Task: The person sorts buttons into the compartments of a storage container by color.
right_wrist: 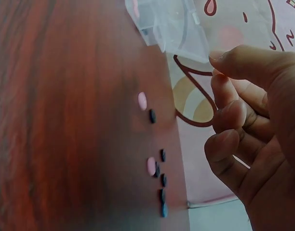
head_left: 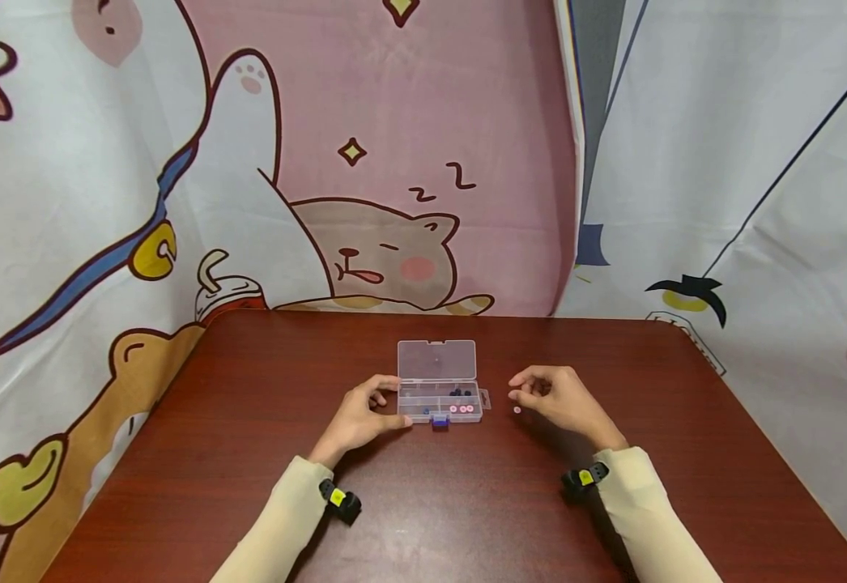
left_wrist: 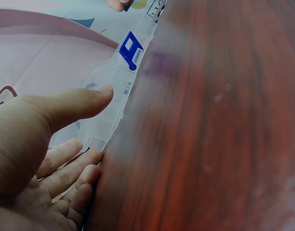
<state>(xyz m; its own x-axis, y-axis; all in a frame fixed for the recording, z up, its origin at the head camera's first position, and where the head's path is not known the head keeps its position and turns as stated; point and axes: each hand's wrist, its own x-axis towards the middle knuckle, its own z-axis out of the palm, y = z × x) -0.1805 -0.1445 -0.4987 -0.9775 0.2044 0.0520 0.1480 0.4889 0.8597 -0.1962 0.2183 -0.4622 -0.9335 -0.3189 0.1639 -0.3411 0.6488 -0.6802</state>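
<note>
A clear plastic compartment box [head_left: 423, 401] stands on the table with its lid [head_left: 436, 360] raised. My left hand [head_left: 358, 413] grips its left end, thumb at the front corner and fingers along the side. Pink beads [head_left: 461, 409] and dark beads [head_left: 460, 393] lie in compartments on the right. To the right of the box, my right hand [head_left: 558, 397] hovers above the table with fingers loosely bent and nothing visible between them. Below it lies a pink bead [right_wrist: 142, 101]; another pink bead [right_wrist: 151, 166] and several dark beads [right_wrist: 163, 196] are seen in the right wrist view.
The brown table [head_left: 438, 502] runs back to a cloth [head_left: 394, 121] printed with cartoon animals. A blue latch [head_left: 440, 423] sticks out at the box's front. A hanging tab [head_left: 485, 398] juts from its right end.
</note>
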